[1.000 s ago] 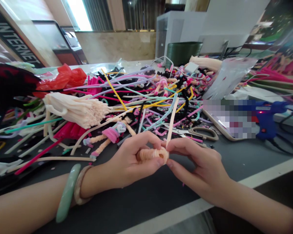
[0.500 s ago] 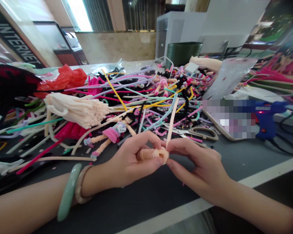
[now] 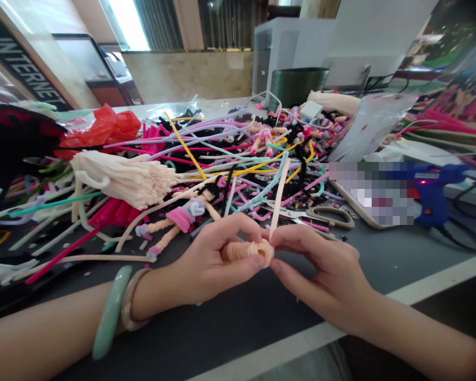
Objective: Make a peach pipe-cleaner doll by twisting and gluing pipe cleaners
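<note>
Low over the front of the table, my left hand [image 3: 212,259] is closed around a coil of peach pipe cleaner [image 3: 240,251], whose hollow end faces right. From that end the pipe cleaner's straight tail [image 3: 280,198] stands up, leaning slightly right. My right hand [image 3: 321,270] has its thumb and index finger closed at the coil's open end, by the foot of the tail. The index fingertip touches the tail; the thumb tip lies against the coil's lower edge. Just beyond my left hand lies a pipe-cleaner doll [image 3: 182,218] with a pink and lilac body.
Scissors [image 3: 329,216] lie beyond my right hand. Further right are a phone [image 3: 360,211], partly blurred out, and a blue glue gun [image 3: 434,196] with its red light on. A cream pipe-cleaner bundle [image 3: 122,177] and a red plastic bag [image 3: 103,129] are at left.
</note>
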Available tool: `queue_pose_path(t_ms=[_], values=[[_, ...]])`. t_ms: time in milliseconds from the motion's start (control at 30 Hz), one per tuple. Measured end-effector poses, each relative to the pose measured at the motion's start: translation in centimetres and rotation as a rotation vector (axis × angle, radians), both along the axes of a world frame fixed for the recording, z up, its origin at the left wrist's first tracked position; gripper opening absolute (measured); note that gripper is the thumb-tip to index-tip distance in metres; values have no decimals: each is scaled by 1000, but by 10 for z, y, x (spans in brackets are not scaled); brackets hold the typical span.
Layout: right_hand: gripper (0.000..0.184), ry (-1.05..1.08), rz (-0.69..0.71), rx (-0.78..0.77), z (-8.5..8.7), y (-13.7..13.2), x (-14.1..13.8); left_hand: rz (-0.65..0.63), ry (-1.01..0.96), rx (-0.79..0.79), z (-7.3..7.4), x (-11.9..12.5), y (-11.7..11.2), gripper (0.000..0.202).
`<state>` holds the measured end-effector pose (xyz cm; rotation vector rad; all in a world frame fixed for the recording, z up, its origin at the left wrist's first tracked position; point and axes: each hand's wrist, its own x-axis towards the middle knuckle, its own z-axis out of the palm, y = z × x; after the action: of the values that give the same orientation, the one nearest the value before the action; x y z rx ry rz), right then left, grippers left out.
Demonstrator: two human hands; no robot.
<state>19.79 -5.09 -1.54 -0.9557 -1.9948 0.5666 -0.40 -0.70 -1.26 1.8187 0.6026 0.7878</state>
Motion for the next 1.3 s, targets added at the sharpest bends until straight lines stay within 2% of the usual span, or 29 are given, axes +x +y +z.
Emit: queue_pose_path(t_ms=[167, 533, 767, 1300], values=[[32, -9, -4, 0, 0, -1, 0, 13, -1, -18, -2, 0, 0, 17], [30, -13, 31, -59, 0, -2, 2, -53, -43, -66, -6, -2, 0, 13], [27, -82, -22, -45, 0, -1, 3, -68, -75, -106, -9, -2, 1, 12], [29, -8, 16, -44, -2, -2, 2, -79, -79, -161, -8, -1, 0, 13]])
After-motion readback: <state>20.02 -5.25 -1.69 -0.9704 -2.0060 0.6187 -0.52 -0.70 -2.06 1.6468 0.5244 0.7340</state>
